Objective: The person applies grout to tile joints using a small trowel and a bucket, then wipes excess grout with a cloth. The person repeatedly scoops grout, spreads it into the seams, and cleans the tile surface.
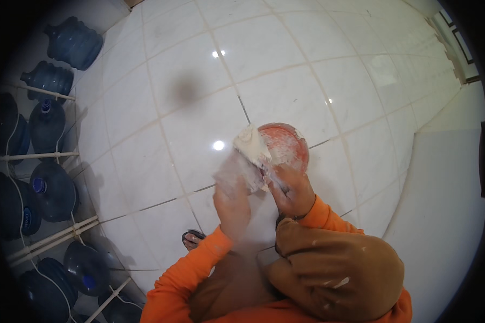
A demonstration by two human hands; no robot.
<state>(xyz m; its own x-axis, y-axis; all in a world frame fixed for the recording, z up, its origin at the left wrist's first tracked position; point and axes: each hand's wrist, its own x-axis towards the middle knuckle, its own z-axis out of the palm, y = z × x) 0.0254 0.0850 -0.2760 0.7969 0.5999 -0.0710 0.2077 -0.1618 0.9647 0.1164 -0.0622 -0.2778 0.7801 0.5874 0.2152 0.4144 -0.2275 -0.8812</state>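
My left hand (233, 199) is smeared by motion, and its fingers cannot be made out. White smears show around its fingertips. Beside it, my right hand (293, 191) is closed, with pale paste on its fingers; what it grips is mostly hidden. In front of both hands is a cream-coloured, paste-covered flat piece (251, 142), whose kind I cannot tell. Just beyond my right hand, a round red bowl (295, 137) rests on the floor, streaked inside with white paste. The hands partly cover its near side.
White tiles (188, 129) cover the floor, with some joints dark and others pale. Several blue water jugs (54, 191) lie on a white rack (64, 234) at the left. A white wall (442, 199) stands at the right. My sandalled foot (193, 238) is near my left forearm.
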